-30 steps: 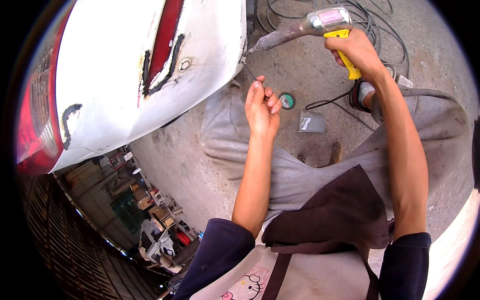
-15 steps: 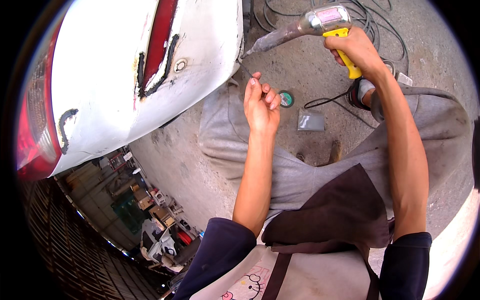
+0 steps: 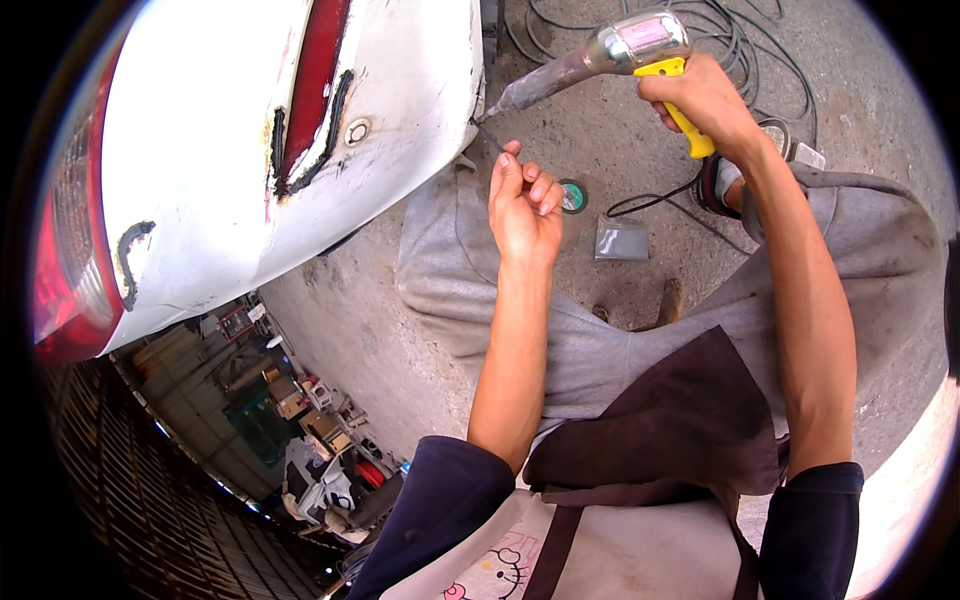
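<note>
Nearest: brown apron [image 3: 655,405] over grey trousers [image 3: 600,345]. Next, on the ground [image 3: 390,320] off the bumper's lower right edge: clear packet [image 3: 622,240], then green-faced disc [image 3: 572,196].

Left hand [image 3: 525,205]: thumb and index finger pinch a thin dark stick [image 3: 492,140], other fingers loosely curled. Stick's far end is at the right edge of the white bumper [image 3: 210,130]; can't tell if it touches.

Right hand [image 3: 700,105] wraps the yellow handle of a heat gun [image 3: 570,75], nozzle aimed at that same edge, just beside the stick's end. Can't tell if it's running. Farthest: cable [image 3: 745,45] looped on the ground.

Risks, my read: if hot, nozzle held too close could scorch paint or warp the edge. Fingers sit near the heat; a wrist slip could burn them. Light pinch: stick could twist or sag if it softens.
</note>
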